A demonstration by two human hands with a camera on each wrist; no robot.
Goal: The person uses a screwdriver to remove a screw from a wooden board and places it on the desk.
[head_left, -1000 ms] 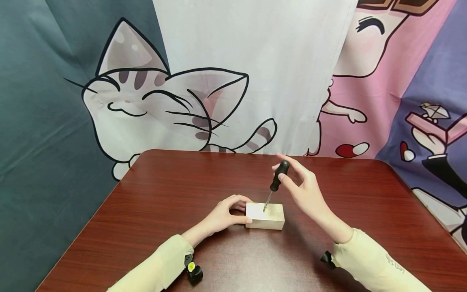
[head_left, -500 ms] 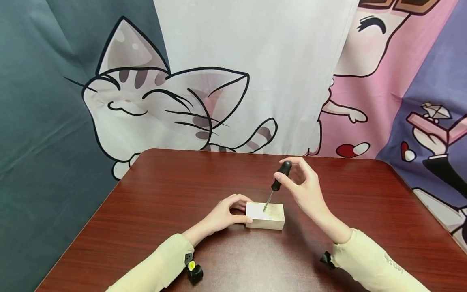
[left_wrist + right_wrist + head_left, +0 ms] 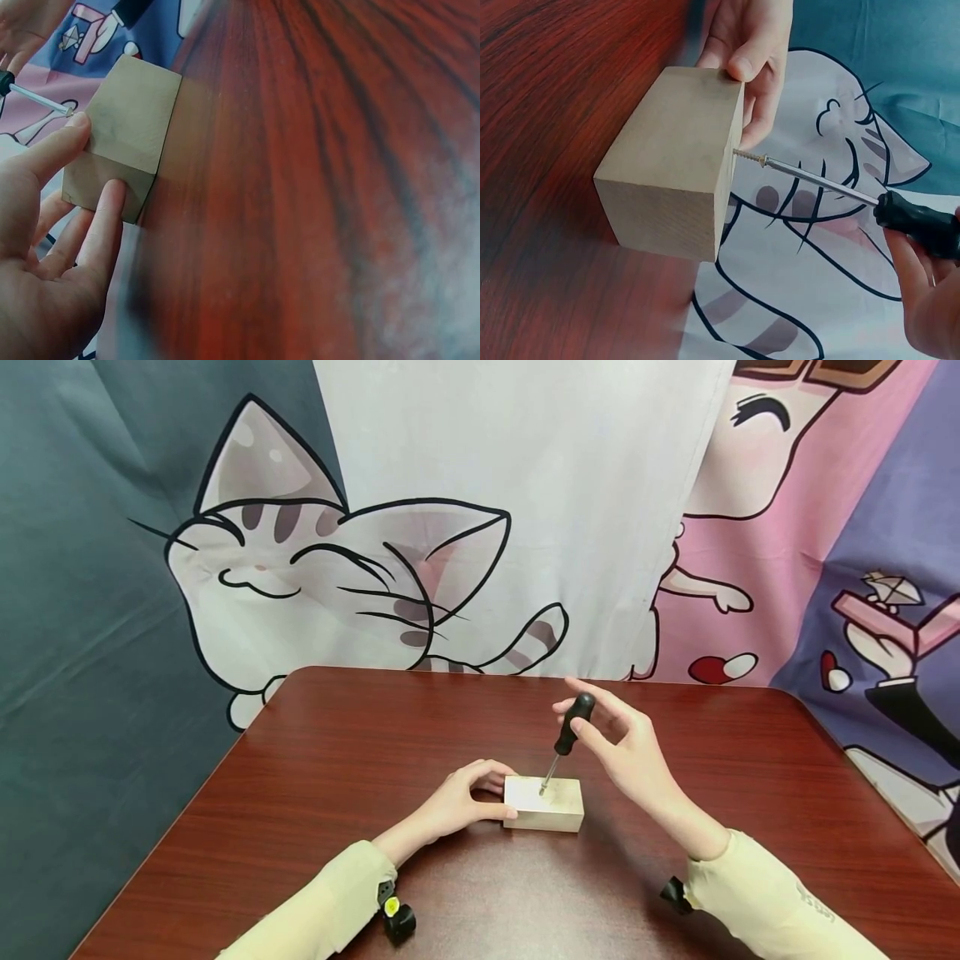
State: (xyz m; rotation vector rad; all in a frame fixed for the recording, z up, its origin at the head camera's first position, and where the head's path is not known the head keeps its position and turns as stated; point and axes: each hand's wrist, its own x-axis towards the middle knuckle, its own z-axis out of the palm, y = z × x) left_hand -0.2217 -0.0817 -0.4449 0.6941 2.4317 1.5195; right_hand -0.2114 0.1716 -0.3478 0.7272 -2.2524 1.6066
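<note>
A pale wooden block lies on the table, its left end gripped between the thumb and fingers of my left hand. From its top face stands a screw, part of the thread still showing in the right wrist view. The tip of a black-handled screwdriver meets the screw head, and the shaft leans to the right. My right hand pinches the handle, thumb on the near side and fingers behind it, the forefinger stretched out past the handle. In the left wrist view, the thumb and fingers of the left hand press against the block.
The dark red-brown wooden table extends around the block on all sides. Behind it hangs a cloth backdrop with cartoon figures. A black wrist camera sits under the left sleeve, another under the right.
The fingers of my right hand curled back along the handle, then stretched forward again, while the screwdriver's handle swayed slightly right and back. My left hand and the block stayed in place.
</note>
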